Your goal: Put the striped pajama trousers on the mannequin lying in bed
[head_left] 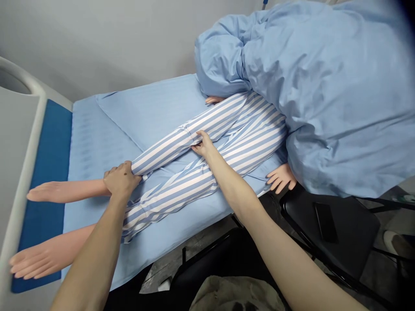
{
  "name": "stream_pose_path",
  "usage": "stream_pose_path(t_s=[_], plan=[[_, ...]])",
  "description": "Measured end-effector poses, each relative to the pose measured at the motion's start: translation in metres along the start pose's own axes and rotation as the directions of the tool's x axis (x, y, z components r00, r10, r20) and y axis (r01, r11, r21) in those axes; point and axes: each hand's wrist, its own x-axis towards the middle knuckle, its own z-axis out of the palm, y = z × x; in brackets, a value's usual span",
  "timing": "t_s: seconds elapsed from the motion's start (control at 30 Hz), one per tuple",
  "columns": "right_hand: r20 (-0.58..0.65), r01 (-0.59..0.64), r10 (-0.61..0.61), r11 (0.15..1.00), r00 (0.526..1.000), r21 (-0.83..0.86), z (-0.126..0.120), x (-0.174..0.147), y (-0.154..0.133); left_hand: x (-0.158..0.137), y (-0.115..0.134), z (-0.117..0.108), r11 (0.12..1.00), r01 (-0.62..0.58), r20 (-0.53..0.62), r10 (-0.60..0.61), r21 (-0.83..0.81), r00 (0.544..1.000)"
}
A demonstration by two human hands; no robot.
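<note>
A training manikin [63, 255] in blue-and-white striped trousers [181, 194] lies on its back, its bare feet at the left. My left hand [121, 179] wraps round its far leg just above the ankle, at the trouser hem. At that leg's knee, my right hand [202, 144] holds the striped cloth from the near side, thumb on top and fingers partly hidden beneath. The far leg [71, 191] looks slightly bent; the near one lies along the mattress. A blue quilt [324, 95] hides the upper body, with both manikin hands [282, 178] showing at its edges.
The bed's light blue sheet [94, 142] ends at a white-and-blue footboard [39, 172] on the left. A grey wall [129, 43] runs behind. Black chairs [343, 229] stand along the near side, one with a phone [326, 222] on it. A shoe [395, 242] shows at lower right.
</note>
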Motion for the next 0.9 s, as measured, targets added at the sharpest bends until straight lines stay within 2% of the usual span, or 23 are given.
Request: stream_pose_path(t_s=[0.1,0.2,0.3,0.4,0.67,0.83,0.9], plan=[[0.018,0.017,-0.019,0.996,1.000,0.092,-0.001,-0.005,-0.003,0.002,0.000,-0.003,1.000,0.019,0.020,-0.018,-0.008,1.000],[0.119,0.063,-0.081,0.987,0.990,0.148,-0.001,-0.013,-0.004,0.006,0.001,-0.010,0.997,0.068,0.062,-0.066,-0.028,0.996],[0.258,0.139,-0.192,0.968,0.947,0.211,-0.002,-0.022,-0.003,0.010,0.006,-0.019,0.989,0.120,0.104,-0.111,-0.082,0.988],[0.343,0.169,-0.265,0.943,0.901,0.286,-0.002,-0.031,-0.005,0.013,0.013,-0.025,0.971,0.162,0.124,-0.141,-0.178,0.982],[0.389,0.228,-0.373,0.901,0.843,0.369,0.006,-0.041,-0.016,0.017,0.035,-0.026,0.897,0.253,0.122,-0.223,-0.362,0.967],[0.476,0.179,-0.421,0.863,0.772,0.473,0.005,-0.044,-0.026,0.017,0.061,-0.032,0.848,0.333,0.125,-0.309,-0.412,0.943],[0.490,0.177,-0.426,0.862,0.760,0.476,0.003,-0.045,-0.031,0.018,0.070,-0.032,0.833,0.344,0.105,-0.332,-0.433,0.937]])
